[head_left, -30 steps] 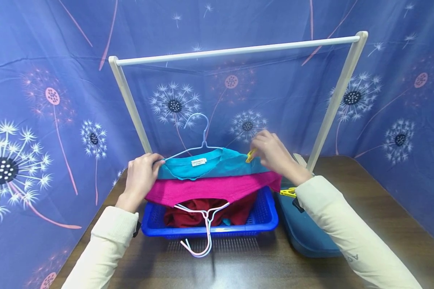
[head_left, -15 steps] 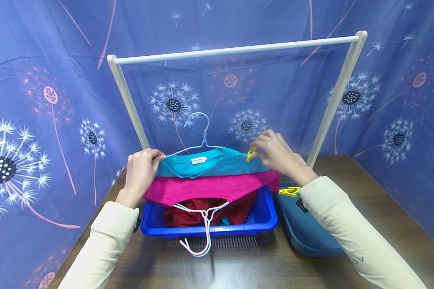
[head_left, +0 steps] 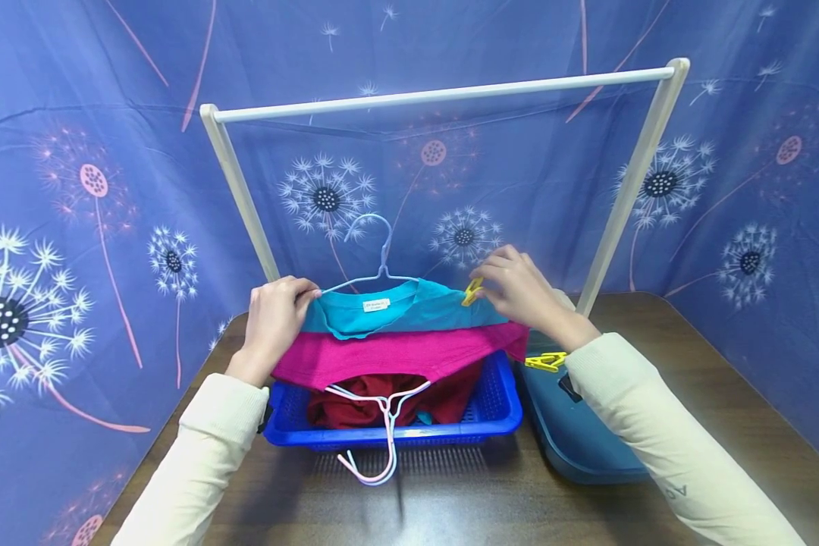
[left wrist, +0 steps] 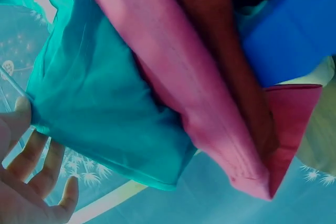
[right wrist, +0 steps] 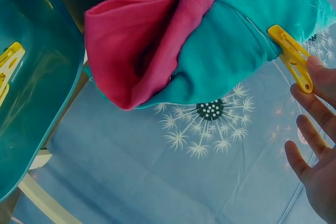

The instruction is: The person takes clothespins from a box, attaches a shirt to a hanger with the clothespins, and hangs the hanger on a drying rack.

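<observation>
A turquoise shirt [head_left: 444,303] with a white neck label sits on a pale blue hanger [head_left: 385,254], its hook pointing up. My left hand [head_left: 276,322] pinches the hanger and the cloth at the left shoulder; the left wrist view shows the other fingers spread below thumb and forefinger. At the opposite shoulder a yellow clothespin [right wrist: 291,56] bites the cloth and hanger. Thumb and forefinger of my right hand [head_left: 519,292] pinch its handle end. In front of the turquoise shirt lies a magenta garment [head_left: 375,358] across a blue basket [head_left: 396,436].
Two pale hangers [head_left: 390,425] poke out from the magenta garment over the basket's front rim. Dark red cloth [head_left: 344,409] fills part of the basket. To the right stands a teal tray [head_left: 587,455] with another yellow clothespin [head_left: 546,362]. Behind rises a rack with a white bar [head_left: 444,95].
My left hand has shifted slightly right and up along the shoulder. My right hand stays at the clothespin, whose position on the shirt looks unchanged.
</observation>
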### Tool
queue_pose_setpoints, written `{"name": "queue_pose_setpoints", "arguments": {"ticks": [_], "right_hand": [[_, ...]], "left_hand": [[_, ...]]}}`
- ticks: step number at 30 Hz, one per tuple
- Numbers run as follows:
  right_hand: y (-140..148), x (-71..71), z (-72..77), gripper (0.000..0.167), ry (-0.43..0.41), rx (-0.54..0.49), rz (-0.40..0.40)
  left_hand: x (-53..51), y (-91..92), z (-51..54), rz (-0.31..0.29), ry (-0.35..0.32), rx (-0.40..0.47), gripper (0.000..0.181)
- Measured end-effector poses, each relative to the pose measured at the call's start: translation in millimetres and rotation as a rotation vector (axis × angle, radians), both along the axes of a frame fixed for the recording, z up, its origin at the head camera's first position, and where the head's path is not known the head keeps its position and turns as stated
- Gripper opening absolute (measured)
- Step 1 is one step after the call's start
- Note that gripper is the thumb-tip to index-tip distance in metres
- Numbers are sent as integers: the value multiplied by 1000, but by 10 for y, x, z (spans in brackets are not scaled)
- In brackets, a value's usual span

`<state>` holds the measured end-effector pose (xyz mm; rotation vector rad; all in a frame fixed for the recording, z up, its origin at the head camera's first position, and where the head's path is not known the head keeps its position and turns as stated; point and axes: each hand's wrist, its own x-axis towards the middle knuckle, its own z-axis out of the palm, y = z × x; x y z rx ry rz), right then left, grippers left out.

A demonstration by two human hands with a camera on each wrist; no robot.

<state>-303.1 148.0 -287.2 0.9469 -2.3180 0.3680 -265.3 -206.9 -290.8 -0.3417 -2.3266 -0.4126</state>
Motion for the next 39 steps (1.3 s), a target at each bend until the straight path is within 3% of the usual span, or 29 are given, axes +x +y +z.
{"name": "queue_pose_setpoints", "arguments": {"ticks": [8,13,18,29,39], "right_hand": [[7,-4,-7,22,-33,12,-11],[9,-6,1,25,-41,15,-9],[41,-5,16,28,-64,34,-19],[283,43,14,31,-138,47,-110],[606,68,-92,29,-127,53,-159]], "left_hand": [[35,-121,-13,10,-240,-5,30],[79,-275,-44,44,-306,-26,28],[94,-413,-103,83,-314,-44,20],[98,-562,-187,120,-275,2,16],[88,-629,-228,123,-252,47,14]]}}
